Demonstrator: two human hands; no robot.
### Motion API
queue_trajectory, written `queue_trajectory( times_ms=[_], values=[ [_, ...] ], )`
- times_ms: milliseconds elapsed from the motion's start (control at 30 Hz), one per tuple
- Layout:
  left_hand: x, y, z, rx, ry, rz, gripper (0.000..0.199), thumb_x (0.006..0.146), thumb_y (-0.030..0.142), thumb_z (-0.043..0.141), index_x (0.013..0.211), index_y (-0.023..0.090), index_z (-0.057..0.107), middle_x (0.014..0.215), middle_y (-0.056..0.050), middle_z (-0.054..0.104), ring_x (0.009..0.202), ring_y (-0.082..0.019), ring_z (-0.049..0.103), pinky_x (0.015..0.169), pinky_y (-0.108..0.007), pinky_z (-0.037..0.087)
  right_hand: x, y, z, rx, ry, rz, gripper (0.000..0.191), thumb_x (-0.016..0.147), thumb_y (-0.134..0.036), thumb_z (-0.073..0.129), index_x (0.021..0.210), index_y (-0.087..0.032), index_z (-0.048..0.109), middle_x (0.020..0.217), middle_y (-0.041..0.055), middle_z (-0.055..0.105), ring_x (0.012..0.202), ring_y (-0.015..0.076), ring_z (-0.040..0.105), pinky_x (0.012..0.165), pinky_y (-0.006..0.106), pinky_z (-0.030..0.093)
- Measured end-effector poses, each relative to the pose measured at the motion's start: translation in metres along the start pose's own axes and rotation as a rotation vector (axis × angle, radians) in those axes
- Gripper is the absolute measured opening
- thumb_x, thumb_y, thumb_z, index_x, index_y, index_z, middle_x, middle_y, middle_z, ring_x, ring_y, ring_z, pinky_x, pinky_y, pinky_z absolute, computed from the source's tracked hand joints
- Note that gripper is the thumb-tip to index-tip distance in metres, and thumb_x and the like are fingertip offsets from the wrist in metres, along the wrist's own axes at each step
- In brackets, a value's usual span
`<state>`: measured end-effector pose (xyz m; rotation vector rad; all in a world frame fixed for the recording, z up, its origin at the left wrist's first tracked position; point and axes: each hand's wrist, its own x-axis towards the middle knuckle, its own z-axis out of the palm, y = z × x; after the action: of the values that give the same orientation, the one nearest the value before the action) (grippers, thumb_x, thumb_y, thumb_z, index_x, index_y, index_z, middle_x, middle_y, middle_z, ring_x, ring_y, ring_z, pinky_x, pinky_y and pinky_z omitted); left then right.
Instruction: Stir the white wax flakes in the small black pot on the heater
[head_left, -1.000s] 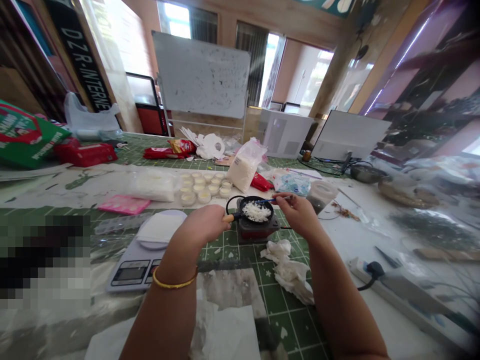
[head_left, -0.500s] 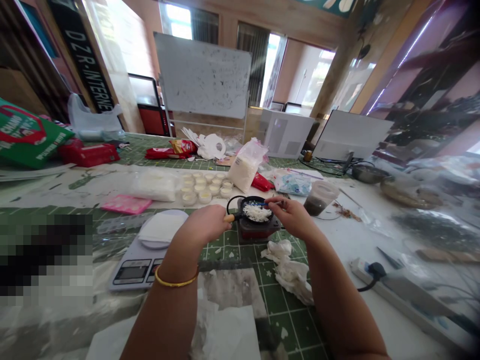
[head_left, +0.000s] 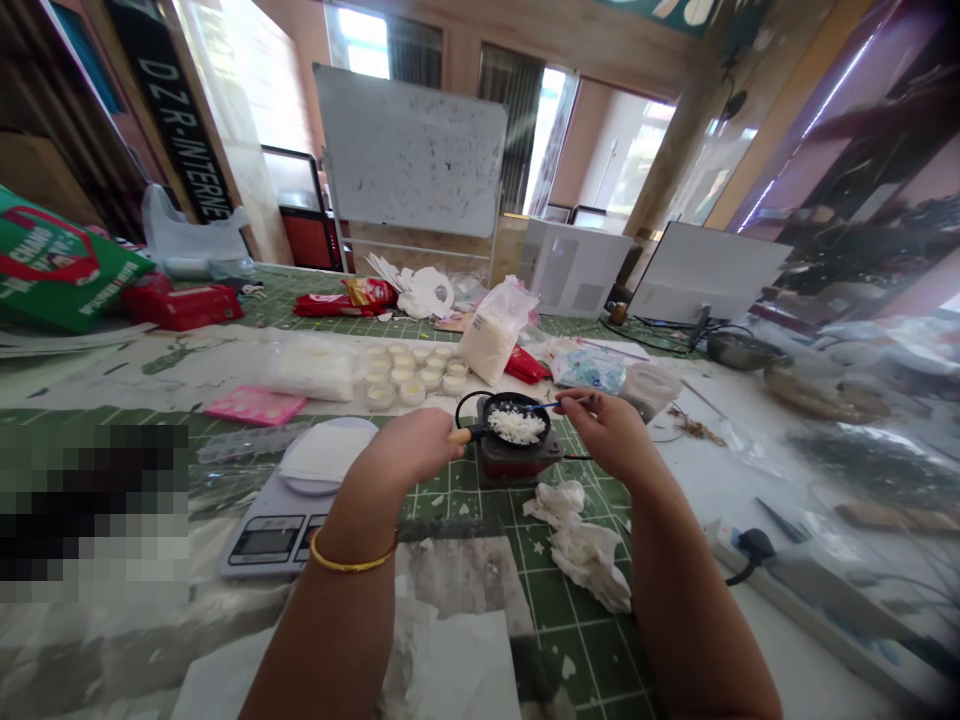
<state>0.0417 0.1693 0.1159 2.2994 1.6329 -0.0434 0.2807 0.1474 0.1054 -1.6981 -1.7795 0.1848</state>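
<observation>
A small black pan (head_left: 491, 403) with white flakes (head_left: 517, 427) in it rests on a small dark red stove (head_left: 517, 463). My left hand (head_left: 424, 445) is closed round the pan's wooden handle (head_left: 460, 436). My right hand (head_left: 609, 432) pinches a thin blue stirring tool (head_left: 546, 405), whose tip reaches over the far side of the flakes. Behind the pan stand several small cups (head_left: 412, 390) with pale contents and a plastic bag of white material (head_left: 491, 335).
A kitchen scale (head_left: 271, 540) bearing white sheets lies left of the pan. Crumpled tissues (head_left: 589, 560) lie in front of the stove. At the right are a clear cup (head_left: 651, 385) and a power strip (head_left: 825, 600); a pink mould (head_left: 255, 405) is at the left.
My right hand has moved to the right, away from the pan, with the blue tool. My left hand has stayed on the handle.
</observation>
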Motion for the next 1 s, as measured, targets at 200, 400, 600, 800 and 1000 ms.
queue_trajectory(
  times_ms=[200,400,600,800,1000],
  values=[
    [0.0,0.0,0.0,-0.008,0.006,0.009,0.029,0.073,0.043,0.048,0.069,0.017,0.059,0.071,-0.006,0.064,0.062,-0.018,0.058,0.048,-0.025,0.03,0.002,0.0,0.005,0.051,-0.076,-0.017,0.03,0.082,-0.038,0.044,0.095,-0.021,0.065,0.086,0.0045,0.069,0.08,0.0204,0.061,0.071,0.031,0.043],
    [0.0,-0.001,0.001,-0.001,0.003,0.01,0.029,0.073,0.043,0.047,0.071,0.018,0.06,0.071,-0.006,0.064,0.06,-0.018,0.057,0.049,-0.026,0.032,0.003,-0.003,0.01,0.01,0.005,-0.025,0.028,0.081,-0.036,0.045,0.094,-0.022,0.065,0.084,0.0039,0.069,0.076,0.0195,0.061,0.07,0.031,0.043],
    [0.0,-0.001,0.001,-0.004,0.004,0.023,0.028,0.073,0.043,0.047,0.069,0.018,0.059,0.071,-0.006,0.064,0.062,-0.019,0.059,0.049,-0.025,0.031,0.002,-0.002,0.009,0.046,0.001,-0.033,0.027,0.081,-0.037,0.045,0.092,-0.022,0.065,0.083,0.0033,0.07,0.077,0.019,0.062,0.07,0.03,0.043],
    [-0.001,0.001,0.0,0.004,0.011,0.004,0.029,0.073,0.043,0.047,0.07,0.018,0.06,0.071,-0.007,0.064,0.061,-0.019,0.058,0.049,-0.025,0.031,0.003,-0.003,0.015,0.099,-0.068,-0.046,0.028,0.081,-0.036,0.045,0.096,-0.022,0.064,0.084,0.0034,0.07,0.077,0.0188,0.062,0.07,0.029,0.044],
    [-0.002,0.002,-0.001,-0.001,0.01,0.008,0.03,0.075,0.044,0.046,0.071,0.017,0.059,0.076,-0.008,0.065,0.066,-0.02,0.059,0.051,-0.026,0.033,-0.002,-0.003,-0.003,-0.035,0.091,0.03,0.024,0.079,-0.036,0.047,0.085,-0.021,0.065,0.073,0.0034,0.069,0.065,0.0185,0.061,0.063,0.029,0.042]
  ],
)
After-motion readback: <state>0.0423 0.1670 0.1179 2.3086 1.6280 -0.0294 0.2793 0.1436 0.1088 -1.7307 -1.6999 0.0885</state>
